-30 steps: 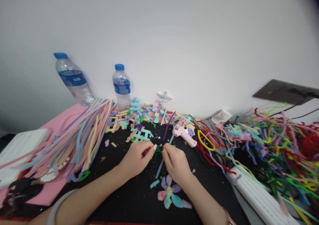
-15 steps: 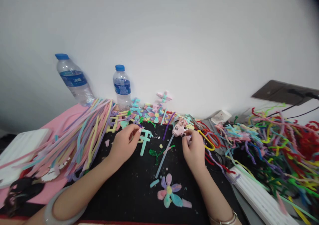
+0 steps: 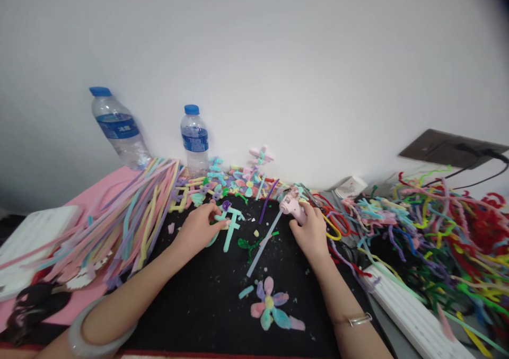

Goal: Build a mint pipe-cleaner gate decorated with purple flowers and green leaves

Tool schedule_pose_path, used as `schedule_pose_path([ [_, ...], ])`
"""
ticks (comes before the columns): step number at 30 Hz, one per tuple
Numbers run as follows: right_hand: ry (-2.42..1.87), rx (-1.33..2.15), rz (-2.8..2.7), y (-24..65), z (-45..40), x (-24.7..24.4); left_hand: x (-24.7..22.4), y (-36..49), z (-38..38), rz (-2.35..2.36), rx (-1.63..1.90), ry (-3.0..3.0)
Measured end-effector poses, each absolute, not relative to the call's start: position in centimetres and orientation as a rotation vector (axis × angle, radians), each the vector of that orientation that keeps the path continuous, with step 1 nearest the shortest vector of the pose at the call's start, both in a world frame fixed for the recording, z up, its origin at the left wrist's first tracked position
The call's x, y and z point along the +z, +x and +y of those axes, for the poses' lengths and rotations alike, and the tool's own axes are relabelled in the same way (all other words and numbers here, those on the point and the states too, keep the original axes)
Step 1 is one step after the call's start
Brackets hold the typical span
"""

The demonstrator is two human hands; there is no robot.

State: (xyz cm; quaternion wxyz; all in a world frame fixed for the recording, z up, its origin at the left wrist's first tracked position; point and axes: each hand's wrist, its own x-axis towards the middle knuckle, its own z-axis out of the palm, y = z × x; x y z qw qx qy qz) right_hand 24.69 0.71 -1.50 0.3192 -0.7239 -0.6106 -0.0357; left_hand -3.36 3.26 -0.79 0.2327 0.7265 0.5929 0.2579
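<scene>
My left hand point(image 3: 201, 224) has its thumb and fingers closed on the edge of a mint-green pipe-cleaner piece point(image 3: 229, 234) made of crossed bars. A small dark purple curl point(image 3: 226, 206) sits at its top. My right hand point(image 3: 311, 233) is wrapped round the handle of a pink hot glue gun point(image 3: 293, 207). A long translucent glue stick point(image 3: 264, 245) juts from the gun toward the lower left. Between my hands lie a green leafy sprig point(image 3: 248, 246) and a purple pipe cleaner point(image 3: 269, 201). A pastel flower point(image 3: 269, 301) with a yellow centre lies nearer me.
Two water bottles point(image 3: 194, 141) stand against the wall at the left. Long pastel pipe cleaners point(image 3: 139, 210) lie in a bundle at left. A tangled pile of coloured pipe cleaners point(image 3: 449, 253) and a white power strip point(image 3: 413, 308) are at right. Finished pieces point(image 3: 248, 181) line the back.
My right hand has gone from touching the glue gun with its fingertips to gripping its handle, and the gun has shifted slightly right. My left hand has moved down and left, uncovering the purple curl.
</scene>
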Motion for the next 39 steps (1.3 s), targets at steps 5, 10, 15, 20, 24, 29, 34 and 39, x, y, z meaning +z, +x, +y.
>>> schedule_pose_path([
  [5, -1.749, -0.031, -1.444, 24.7, 0.1, -0.8, -0.8, -3.4, 3.2, 1.552, 0.857, 1.888],
  [10, -1.669, 0.32, -1.353, 23.9, -0.8, 0.1, 0.1, -3.1, 2.9, 1.297, 1.04, 1.564],
  [15, -1.509, 0.622, -1.36, 23.1, -1.4, -0.2, 1.1, -2.1, 1.9, 0.956, 0.964, 1.054],
  [20, -1.296, 0.906, -1.484, 22.7, -1.9, -0.4, 1.0, -1.5, 1.1, 0.873, 0.862, 0.937],
  [24, -1.309, 0.988, -1.52, 22.3, -2.1, -0.2, 0.7, -1.3, 0.8, 0.924, 0.857, 0.98],
  [29, -1.34, 1.011, -1.51, 22.2, -2.2, -0.2, 0.4, -1.3, 0.8, 0.979, 0.848, 1.038],
  [34, -1.372, 1.013, -1.506, 22.3, -2.1, -0.2, 0.3, -1.3, 0.8, 0.994, 0.854, 1.056],
  [39, -1.381, 1.009, -1.507, 22.3, -2.1, -0.2, 0.5, -1.2, 0.8, 1.008, 0.859, 1.079],
])
